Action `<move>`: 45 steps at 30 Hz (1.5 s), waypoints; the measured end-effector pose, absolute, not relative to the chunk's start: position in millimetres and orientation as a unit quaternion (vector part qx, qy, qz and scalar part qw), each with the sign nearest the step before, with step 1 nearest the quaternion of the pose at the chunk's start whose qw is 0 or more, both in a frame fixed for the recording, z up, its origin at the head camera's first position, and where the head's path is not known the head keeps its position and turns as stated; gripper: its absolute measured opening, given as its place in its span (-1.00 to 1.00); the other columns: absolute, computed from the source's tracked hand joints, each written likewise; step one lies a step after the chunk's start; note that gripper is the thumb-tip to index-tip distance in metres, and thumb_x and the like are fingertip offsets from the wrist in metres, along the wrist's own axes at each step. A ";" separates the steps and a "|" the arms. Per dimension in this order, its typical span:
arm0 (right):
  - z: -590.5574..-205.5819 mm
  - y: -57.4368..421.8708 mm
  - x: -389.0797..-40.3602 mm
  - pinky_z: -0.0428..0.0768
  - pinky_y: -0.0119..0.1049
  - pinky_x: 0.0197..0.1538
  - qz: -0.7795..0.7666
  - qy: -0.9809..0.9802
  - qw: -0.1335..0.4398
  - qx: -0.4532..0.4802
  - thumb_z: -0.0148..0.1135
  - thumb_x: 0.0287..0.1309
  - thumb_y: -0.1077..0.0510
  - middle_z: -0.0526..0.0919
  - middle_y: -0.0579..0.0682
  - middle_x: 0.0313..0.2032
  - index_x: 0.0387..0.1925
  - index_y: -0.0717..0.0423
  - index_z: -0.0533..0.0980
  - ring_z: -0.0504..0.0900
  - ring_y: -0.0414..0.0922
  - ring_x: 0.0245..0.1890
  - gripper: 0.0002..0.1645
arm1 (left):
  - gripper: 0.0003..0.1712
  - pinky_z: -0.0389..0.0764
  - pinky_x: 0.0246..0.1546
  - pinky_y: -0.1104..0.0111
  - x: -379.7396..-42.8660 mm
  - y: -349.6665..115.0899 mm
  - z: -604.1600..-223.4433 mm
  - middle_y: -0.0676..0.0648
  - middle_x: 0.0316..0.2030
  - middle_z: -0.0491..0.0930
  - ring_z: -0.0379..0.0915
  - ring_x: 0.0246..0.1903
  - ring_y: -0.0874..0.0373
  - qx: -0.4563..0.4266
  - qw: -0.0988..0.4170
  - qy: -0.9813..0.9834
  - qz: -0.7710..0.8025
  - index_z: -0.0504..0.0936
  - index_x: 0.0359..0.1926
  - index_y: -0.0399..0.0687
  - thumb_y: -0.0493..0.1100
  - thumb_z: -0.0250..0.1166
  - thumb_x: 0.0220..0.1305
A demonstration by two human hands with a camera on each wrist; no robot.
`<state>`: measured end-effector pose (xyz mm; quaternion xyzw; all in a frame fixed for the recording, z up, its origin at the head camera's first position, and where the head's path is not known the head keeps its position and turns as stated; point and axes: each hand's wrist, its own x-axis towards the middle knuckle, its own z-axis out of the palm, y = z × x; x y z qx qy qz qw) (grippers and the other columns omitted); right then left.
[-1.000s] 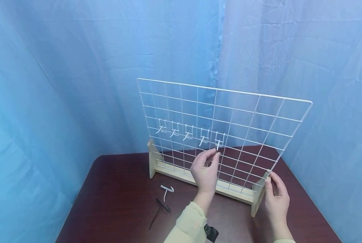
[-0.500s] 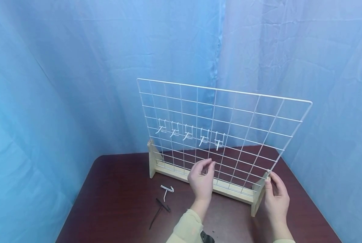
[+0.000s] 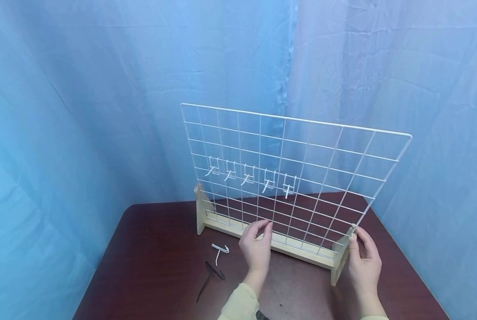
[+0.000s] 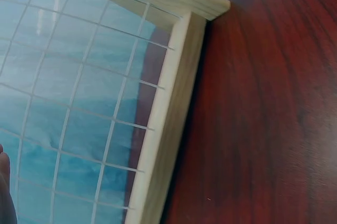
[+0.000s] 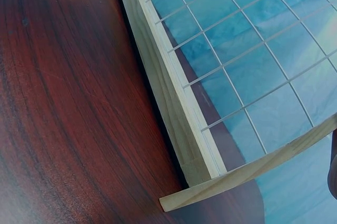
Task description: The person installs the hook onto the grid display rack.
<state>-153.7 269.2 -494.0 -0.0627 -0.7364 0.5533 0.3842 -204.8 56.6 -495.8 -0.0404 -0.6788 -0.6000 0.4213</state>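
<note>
White-coated wire makes up the grid panel (image 3: 282,138), a thin rectangular mesh with rounded upper corners, standing upright in a pale wooden base rail (image 3: 302,250) between a left end piece (image 3: 200,211) and a right end piece (image 3: 339,262) on the dark red-brown table (image 3: 150,249). Five white display hooks (image 3: 245,179) hang side by side along one horizontal wire, from the panel's left side to about its middle. The stand sits askew, its right end nearer the person, with blue curtain (image 3: 114,89) close behind; broad tabletop stretches left and in front, where a loose white hook (image 3: 217,254) lies near a black T-shaped hook (image 3: 213,271). The right hand (image 3: 365,262) pinches the top of the right end piece. Near the lower mesh, the left hand (image 3: 256,249) has loosely bent fingers, only a narrow gap between thumb and forefinger. One second ago those fingertips were at the fifth hook's tip; they have since dropped down and leftward, while the hooks and the right hand have stayed put.
</note>
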 end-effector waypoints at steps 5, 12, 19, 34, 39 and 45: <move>-493.5 269.1 -153.0 0.43 -0.61 0.12 0.552 -0.739 0.382 -0.064 0.09 0.33 0.45 0.48 -0.39 0.07 0.14 0.48 0.45 0.47 -0.49 0.06 -0.63 | -0.82 0.65 -0.29 0.51 -203.9 50.2 -510.5 -0.04 -0.40 0.70 0.69 -0.41 0.11 -0.034 0.413 -0.685 -0.599 0.75 -0.35 -0.12 -0.44 0.48 0.02; -491.7 268.1 -153.3 0.43 -0.62 0.11 0.549 -0.741 0.381 -0.070 0.08 0.32 0.49 0.47 -0.42 0.06 0.12 0.52 0.44 0.48 -0.51 0.05 -0.65 | -0.85 0.62 -0.34 0.55 -201.8 40.7 -525.1 -0.03 -0.39 0.71 0.67 -0.44 0.12 -0.021 0.402 -0.695 -0.596 0.74 -0.37 -0.19 -0.46 0.46 0.03; -491.3 267.8 -153.3 0.44 -0.61 0.12 0.546 -0.742 0.383 -0.068 0.08 0.31 0.50 0.47 -0.41 0.06 0.11 0.53 0.44 0.48 -0.51 0.05 -0.65 | -0.87 0.62 -0.39 0.54 -200.3 31.1 -538.1 0.01 -0.38 0.70 0.64 -0.46 0.18 0.011 0.375 -0.712 -0.593 0.74 -0.36 -0.17 -0.41 0.48 0.04; -495.5 269.7 -155.8 0.44 -0.60 0.12 0.566 -0.726 0.384 -0.065 0.09 0.30 0.49 0.51 -0.36 0.05 0.12 0.52 0.45 0.50 -0.49 0.04 -0.64 | -0.84 0.62 -0.37 0.44 -198.2 6.7 -557.2 0.07 -0.39 0.69 0.62 -0.43 0.19 0.045 0.367 -0.749 -0.550 0.72 -0.34 -0.08 -0.34 0.51 0.03; -495.9 269.8 -156.5 0.44 -0.60 0.13 0.563 -0.728 0.384 -0.069 0.07 0.30 0.51 0.50 -0.37 0.06 0.11 0.52 0.45 0.50 -0.50 0.04 -0.65 | -0.81 0.63 -0.28 0.30 -196.9 -5.2 -561.7 0.12 -0.36 0.69 0.61 -0.34 0.20 0.062 0.341 -0.775 -0.528 0.73 -0.30 -0.02 -0.27 0.54 0.03; -499.2 271.5 -157.4 0.43 -0.59 0.14 0.555 -0.734 0.384 -0.074 0.08 0.31 0.49 0.49 -0.36 0.06 0.12 0.50 0.46 0.49 -0.51 0.05 -0.65 | -0.75 0.63 -0.21 0.15 -201.0 -23.3 -566.6 0.03 -0.27 0.72 0.61 -0.20 0.07 0.039 0.337 -0.795 -0.502 0.73 -0.20 -0.10 -0.27 0.53 0.05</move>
